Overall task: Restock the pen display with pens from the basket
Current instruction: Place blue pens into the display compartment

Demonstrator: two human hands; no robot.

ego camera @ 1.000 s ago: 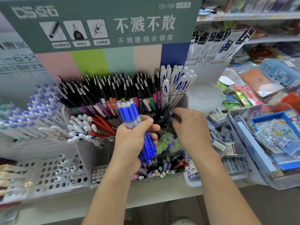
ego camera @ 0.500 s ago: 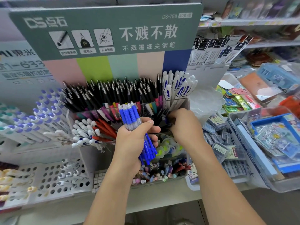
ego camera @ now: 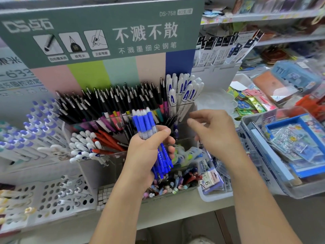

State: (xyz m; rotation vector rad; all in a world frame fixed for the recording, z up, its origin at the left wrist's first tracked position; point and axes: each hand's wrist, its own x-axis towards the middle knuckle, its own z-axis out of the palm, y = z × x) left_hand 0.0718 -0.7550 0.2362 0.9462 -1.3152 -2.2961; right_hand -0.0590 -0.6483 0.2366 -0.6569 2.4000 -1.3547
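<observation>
— What's the person holding there, centre of the frame?

— A bunch of blue pens (ego camera: 149, 136), gripped in the left hand (ego camera: 146, 155). The fingers wrap tight round the middle of the bunch, thumb pressed across the front. The pens point up and slightly left: ribbed blue grips with pale clear tips at the top, clear barrels under the thumb, and blue lower ends with small white print sticking out below the palm.

— And the other hand?

— The right hand (ego camera: 214, 132) sits just right of the bunch, apart from it, holding nothing. Its fingers are loosely curled, thumb and forefinger a little apart, pointing left toward the display.

— Where's the display?

— Directly behind both hands: a clear tiered pen display (ego camera: 192, 110) under a green header card (ego camera: 105, 32) with white lettering. The back row is packed with black-capped pens (ego camera: 112, 101), leaning left, coloured barrels showing below. At its right end stand white pens with blue markings (ego camera: 182, 90). A lower tier, centre-left, holds white-capped pens (ego camera: 84, 147) beside red pens (ego camera: 109, 141).

— Anything below the hands?

— A front bin of mixed pens (ego camera: 172, 185), ends up, pastel and dark. The blue bunch hangs just above it.

— And the sides?

— Left edge, rows of white pens with purple caps (ego camera: 33, 131), and a white perforated holder (ego camera: 52, 198) at lower left. On the right, clear bins of stickers (ego camera: 295, 143) and small packets.
</observation>
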